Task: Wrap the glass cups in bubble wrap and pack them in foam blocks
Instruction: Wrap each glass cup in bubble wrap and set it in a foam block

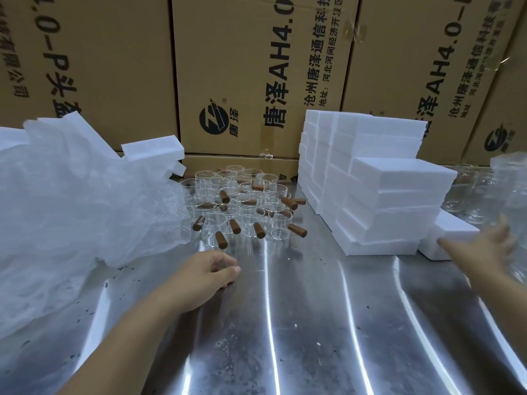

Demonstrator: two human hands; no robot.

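On the steel table (313,323), clear brown-handled glass cups (242,206) cluster; left hand (209,270) and right hand (484,252) show loose, unclenched grips.

Head view — forward-down, close over table (313,323)

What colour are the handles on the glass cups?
Brown, wood-like handles on clear glass cups; the head view shows them best.

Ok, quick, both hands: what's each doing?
Left hand: loosely curled, holding nothing.
Right hand: open, fingers straight, by the bubble-wrapped glass; contact unclear.
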